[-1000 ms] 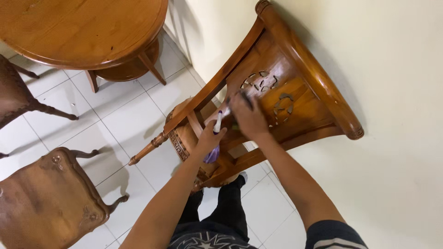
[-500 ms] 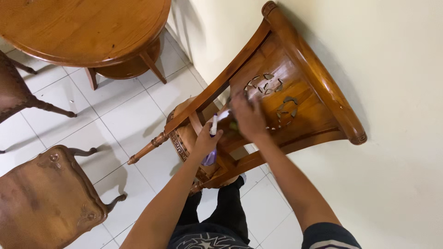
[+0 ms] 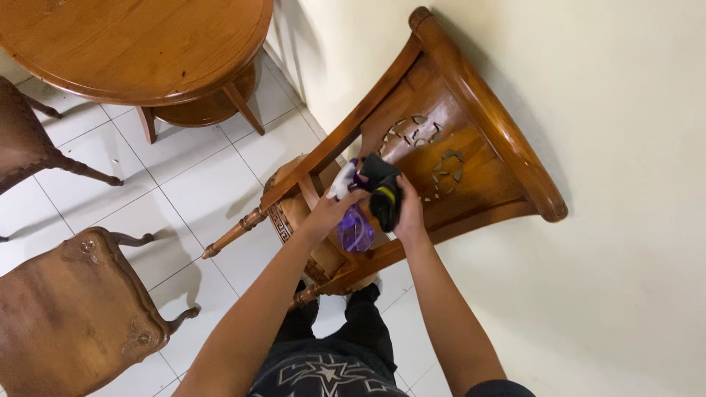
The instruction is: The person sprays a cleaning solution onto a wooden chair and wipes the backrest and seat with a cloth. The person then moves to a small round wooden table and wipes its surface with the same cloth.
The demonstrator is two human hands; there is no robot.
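Observation:
A carved wooden armchair (image 3: 471,140) stands against the pale wall, its tall back toward me. My left hand (image 3: 332,209) grips a spray bottle (image 3: 353,224) with a white trigger head and purple liquid, held over the chair's seat. My right hand (image 3: 407,209) holds a dark cloth (image 3: 382,191) with a yellow-green edge, bunched up right beside the bottle's nozzle and in front of the pierced carving of the chair back. The two hands are close together, almost touching.
A round wooden table (image 3: 140,51) with a lower shelf stands at the upper left. A carved wooden stool or chair seat (image 3: 70,309) sits at the lower left, another chair's legs (image 3: 44,158) at the left edge. White floor tiles (image 3: 184,184) lie between them.
My right hand has pulled the cloth back from the chair's carving toward the bottle. My left hand has raised the spray bottle, which now shows more fully.

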